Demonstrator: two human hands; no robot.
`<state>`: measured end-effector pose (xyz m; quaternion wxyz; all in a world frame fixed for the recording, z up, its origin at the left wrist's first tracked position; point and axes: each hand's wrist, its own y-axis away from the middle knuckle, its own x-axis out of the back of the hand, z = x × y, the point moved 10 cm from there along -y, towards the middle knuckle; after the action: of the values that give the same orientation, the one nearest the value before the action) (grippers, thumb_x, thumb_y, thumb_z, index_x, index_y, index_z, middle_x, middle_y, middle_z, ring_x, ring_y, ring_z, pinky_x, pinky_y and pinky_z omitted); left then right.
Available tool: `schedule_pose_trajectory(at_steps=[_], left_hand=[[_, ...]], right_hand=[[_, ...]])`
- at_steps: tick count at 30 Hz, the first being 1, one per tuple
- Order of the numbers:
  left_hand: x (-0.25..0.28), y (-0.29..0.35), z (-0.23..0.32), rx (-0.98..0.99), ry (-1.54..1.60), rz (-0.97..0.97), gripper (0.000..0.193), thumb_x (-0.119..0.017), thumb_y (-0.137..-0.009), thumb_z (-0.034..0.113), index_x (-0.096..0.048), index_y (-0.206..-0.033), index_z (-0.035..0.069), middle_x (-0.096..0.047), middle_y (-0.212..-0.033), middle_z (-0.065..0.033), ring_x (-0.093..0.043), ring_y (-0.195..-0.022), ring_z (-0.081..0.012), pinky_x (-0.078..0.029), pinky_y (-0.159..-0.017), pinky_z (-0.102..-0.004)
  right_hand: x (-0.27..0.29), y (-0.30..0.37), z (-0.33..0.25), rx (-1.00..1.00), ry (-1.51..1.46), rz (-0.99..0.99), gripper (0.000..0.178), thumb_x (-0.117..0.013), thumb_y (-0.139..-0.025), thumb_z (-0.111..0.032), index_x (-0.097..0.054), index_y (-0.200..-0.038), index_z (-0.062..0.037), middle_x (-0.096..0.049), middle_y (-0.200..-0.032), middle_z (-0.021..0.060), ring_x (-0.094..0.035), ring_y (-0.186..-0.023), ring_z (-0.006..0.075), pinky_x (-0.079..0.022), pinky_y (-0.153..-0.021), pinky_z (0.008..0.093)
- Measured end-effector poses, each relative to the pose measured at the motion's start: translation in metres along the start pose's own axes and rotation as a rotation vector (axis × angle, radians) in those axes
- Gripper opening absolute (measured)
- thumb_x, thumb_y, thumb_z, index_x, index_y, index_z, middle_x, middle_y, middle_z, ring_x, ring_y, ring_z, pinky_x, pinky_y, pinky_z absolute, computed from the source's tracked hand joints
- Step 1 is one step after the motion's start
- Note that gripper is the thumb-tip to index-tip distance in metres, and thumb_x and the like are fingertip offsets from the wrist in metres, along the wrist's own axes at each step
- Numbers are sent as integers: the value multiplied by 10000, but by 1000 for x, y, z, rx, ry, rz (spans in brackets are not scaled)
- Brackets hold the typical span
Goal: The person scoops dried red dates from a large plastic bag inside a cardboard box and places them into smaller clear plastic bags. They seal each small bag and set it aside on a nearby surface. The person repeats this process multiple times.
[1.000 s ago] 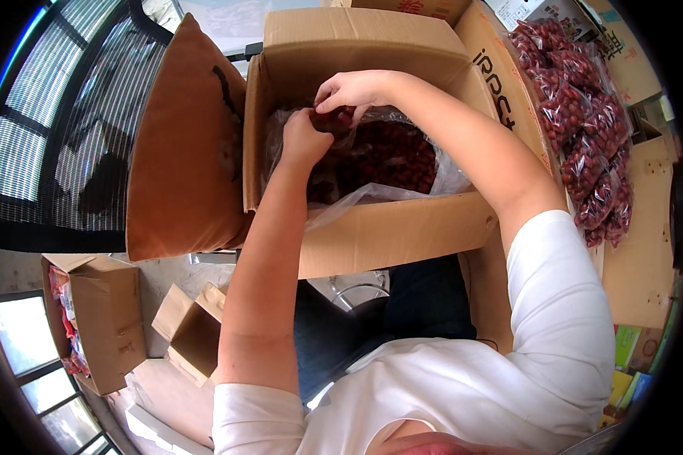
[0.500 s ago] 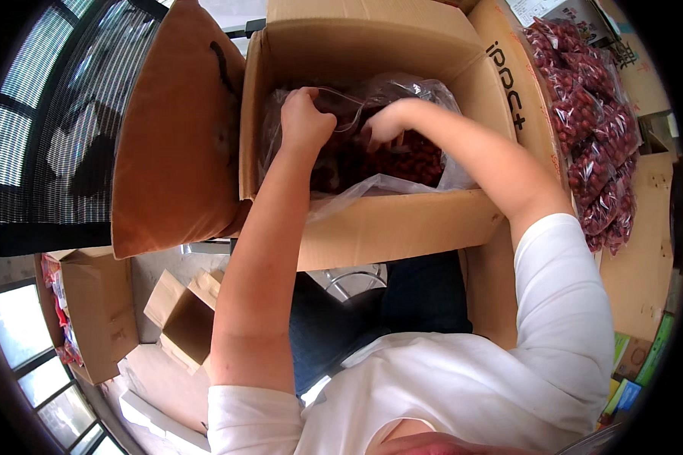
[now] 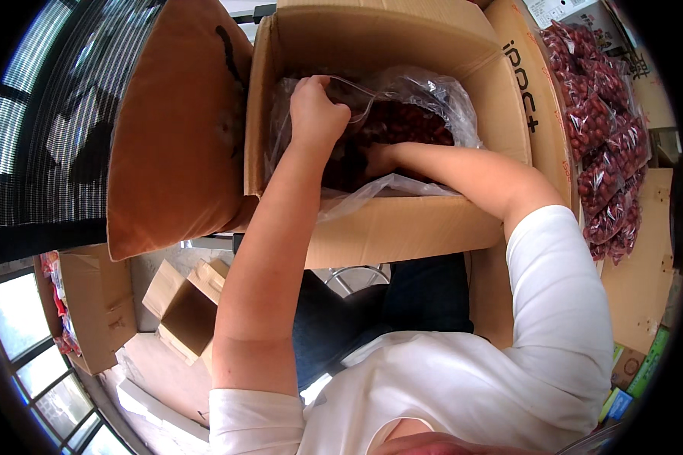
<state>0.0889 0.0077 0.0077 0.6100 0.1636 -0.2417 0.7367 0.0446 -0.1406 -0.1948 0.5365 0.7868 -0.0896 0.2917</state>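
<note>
A large open cardboard box point(image 3: 402, 227) stands in front of me, lined with a clear plastic sheet point(image 3: 459, 114). Dark red dates point(image 3: 410, 121) lie loose inside the liner. My left hand point(image 3: 319, 114) is closed on the rim of a clear plastic bag point(image 3: 360, 89), held up over the left part of the box. Lower down, my right hand point(image 3: 378, 161) reaches in among the dates, beside that bag. Its fingers are in shadow and hidden, so what they hold does not show.
Filled clear bags of dates point(image 3: 603, 152) lie on cardboard at the right. An orange cushion point(image 3: 178, 136) leans against the box's left side. A small open carton point(image 3: 193, 311) and a larger box with packets point(image 3: 95, 303) stand at lower left.
My right hand has moved down and toward me, deeper into the dates. The left hand keeps its grip on the bag's rim. The whole view has shifted slightly.
</note>
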Motion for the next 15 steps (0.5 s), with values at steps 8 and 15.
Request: schedule_pose_trajectory(at_steps=[8, 15], left_hand=[[-1, -1, 0, 29, -4, -22, 484, -672, -625, 87, -627, -1089, -46, -618, -1135, -210, -582, -1096, -333, -451, -959, -365], [1, -5, -10, 35, 28, 27, 483, -660, -633, 77, -620, -1096, -54, -616, -1128, -218, -584, -1095, -329, -457, -955, -363]], right_hand=[[-17, -23, -26, 183, -352, -98, 943, -808, -665, -322, -339, -1421, -9, -479, -1358, 200, -447, -1262, 303, -357, -1056, 398], [-22, -13, -60, 224, -985, -282, 546, -717, -773, -163, -535, -1276, -54, -599, -1191, 66, -547, -1076, 192, -436, -928, 342]])
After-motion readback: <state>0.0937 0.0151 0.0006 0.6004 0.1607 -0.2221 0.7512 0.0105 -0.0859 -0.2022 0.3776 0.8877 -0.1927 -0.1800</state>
